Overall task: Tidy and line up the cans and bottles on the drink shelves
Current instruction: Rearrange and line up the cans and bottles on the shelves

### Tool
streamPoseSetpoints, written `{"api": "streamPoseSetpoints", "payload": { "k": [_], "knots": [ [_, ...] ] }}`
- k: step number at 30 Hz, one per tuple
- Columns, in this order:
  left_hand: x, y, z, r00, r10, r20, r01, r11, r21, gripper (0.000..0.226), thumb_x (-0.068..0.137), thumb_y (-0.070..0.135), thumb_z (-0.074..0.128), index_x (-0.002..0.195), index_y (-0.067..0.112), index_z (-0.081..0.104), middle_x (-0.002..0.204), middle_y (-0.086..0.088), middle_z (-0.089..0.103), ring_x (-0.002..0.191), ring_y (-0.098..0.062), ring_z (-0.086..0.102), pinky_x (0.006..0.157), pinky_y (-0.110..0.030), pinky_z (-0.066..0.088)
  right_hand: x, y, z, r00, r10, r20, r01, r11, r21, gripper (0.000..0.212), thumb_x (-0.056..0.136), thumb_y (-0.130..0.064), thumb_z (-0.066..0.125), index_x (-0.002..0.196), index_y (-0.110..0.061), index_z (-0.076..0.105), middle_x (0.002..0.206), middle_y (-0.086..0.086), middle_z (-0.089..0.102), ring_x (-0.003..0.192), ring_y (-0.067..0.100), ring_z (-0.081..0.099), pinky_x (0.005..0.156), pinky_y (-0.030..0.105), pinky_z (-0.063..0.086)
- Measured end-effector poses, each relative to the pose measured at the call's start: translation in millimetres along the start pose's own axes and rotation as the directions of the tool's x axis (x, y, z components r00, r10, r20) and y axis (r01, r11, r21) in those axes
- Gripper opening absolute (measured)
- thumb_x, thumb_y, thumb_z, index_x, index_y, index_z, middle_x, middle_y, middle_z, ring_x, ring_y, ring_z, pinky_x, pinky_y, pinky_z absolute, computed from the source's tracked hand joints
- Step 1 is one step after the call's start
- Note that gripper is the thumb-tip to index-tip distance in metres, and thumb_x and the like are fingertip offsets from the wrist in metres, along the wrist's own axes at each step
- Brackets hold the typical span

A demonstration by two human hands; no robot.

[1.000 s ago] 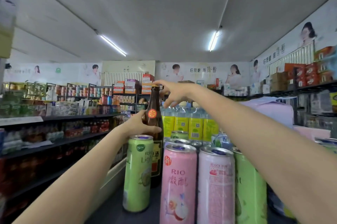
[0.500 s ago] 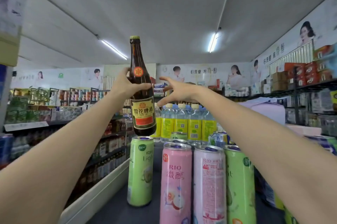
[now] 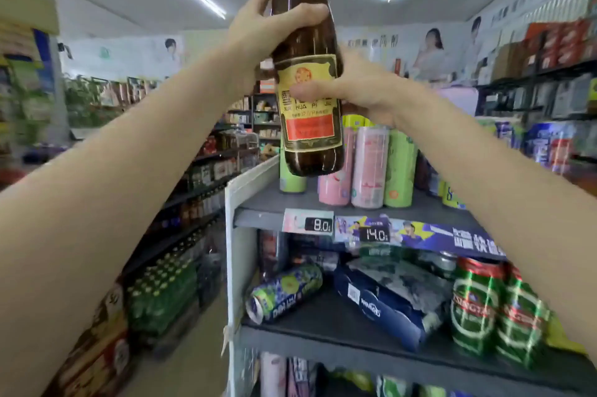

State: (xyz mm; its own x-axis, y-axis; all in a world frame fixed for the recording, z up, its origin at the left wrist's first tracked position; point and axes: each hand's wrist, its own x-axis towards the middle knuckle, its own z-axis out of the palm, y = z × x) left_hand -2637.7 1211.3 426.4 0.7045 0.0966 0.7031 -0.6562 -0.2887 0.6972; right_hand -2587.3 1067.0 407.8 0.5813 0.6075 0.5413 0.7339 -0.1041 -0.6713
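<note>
A brown bottle is held upright in the air, in front of the top shelf and above its left end, its neck running out of the top of the view. The left hand grips it at the shoulder, fingers curled round the glass just below a round red sticker. The right hand holds it lower down, thumb pressed across the yellow label and the other fingers wrapped behind the bottle. On the top shelf behind the bottle stand tall cans in a row: a green can at the left, partly hidden, then pink cans, and another green one to their right. Price tags reading 8.0 and 14.0 sit on the shelf's front edge. On the shelf below, a blue can lies on its side at the left, a dark blue pack lies tilted in the middle, and green cans stand upright at the right.
</note>
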Motion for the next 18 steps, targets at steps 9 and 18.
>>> {"api": "streamPoseSetpoints", "payload": {
  "k": [9, 18],
  "knots": [
    [-217, -107, 25, 0.893, -0.232, 0.385, 0.218, 0.973, 0.081, 0.069, 0.072, 0.038, 0.073, 0.132, 0.027, 0.042, 0.114, 0.01, 0.061, 0.105, 0.0, 0.059, 0.089, -0.02, 0.048, -225, 114, 130, 0.953, 0.292, -0.082, -0.275, 0.946, 0.173, 0.085, 0.052, -0.013, 0.086, 0.123, -0.025, 0.041, 0.12, -0.003, 0.061, 0.109, 0.008, 0.06, 0.093, 0.033, 0.05],
    [-429, -365, 65, 0.614, -0.699, 0.366, 0.603, 0.715, 0.354, 0.025, 0.084, 0.012, 0.067, 0.103, 0.023, 0.055, 0.09, -0.002, 0.062, 0.072, 0.007, 0.059, 0.075, -0.011, 0.046, -417, 312, 205, 0.832, 0.541, -0.12, -0.522, 0.838, 0.157, 0.085, 0.045, -0.03, 0.088, 0.113, -0.049, 0.04, 0.107, -0.022, 0.064, 0.101, 0.003, 0.061, 0.091, 0.034, 0.049]
  ]
}}
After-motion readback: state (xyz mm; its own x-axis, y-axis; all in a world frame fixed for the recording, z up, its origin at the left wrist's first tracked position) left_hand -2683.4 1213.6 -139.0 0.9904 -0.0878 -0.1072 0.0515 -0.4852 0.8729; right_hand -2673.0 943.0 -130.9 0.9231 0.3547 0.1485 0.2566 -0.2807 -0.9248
